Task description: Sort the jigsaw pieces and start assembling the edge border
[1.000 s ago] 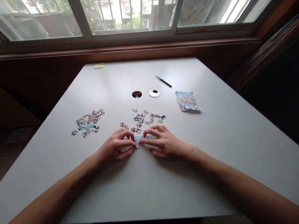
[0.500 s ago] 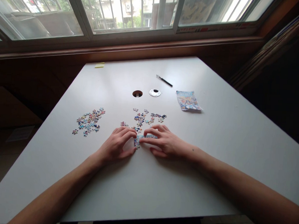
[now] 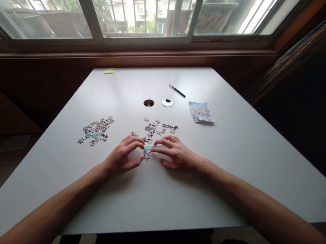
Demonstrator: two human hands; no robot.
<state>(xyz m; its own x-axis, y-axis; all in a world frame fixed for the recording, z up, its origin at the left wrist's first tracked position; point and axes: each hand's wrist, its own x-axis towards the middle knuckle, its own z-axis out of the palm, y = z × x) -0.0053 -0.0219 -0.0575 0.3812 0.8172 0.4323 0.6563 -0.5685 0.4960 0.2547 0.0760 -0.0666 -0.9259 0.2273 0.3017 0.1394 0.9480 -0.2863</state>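
Note:
Both hands rest on a white table (image 3: 159, 194) around a small joined strip of jigsaw pieces (image 3: 148, 150). My left hand (image 3: 123, 156) lies curled just left of the strip, its fingertips bent toward it. Fingertips of my right hand (image 3: 174, 153) press down on the strip's right part. Just beyond the hands lies a scatter of loose jigsaw pieces (image 3: 158, 128). A second pile of pieces (image 3: 95, 130) sits further left.
Behind the pieces are a round cable hole (image 3: 149, 103), its white cap (image 3: 167, 103), a dark pen (image 3: 177, 90) and a colourful printed picture sheet (image 3: 201, 112). A yellow note (image 3: 109, 71) lies at the far edge under the window.
My left hand has drawn back slightly from the joined strip, which now shows between the hands. The view has shifted a little; my right hand stays on the strip.

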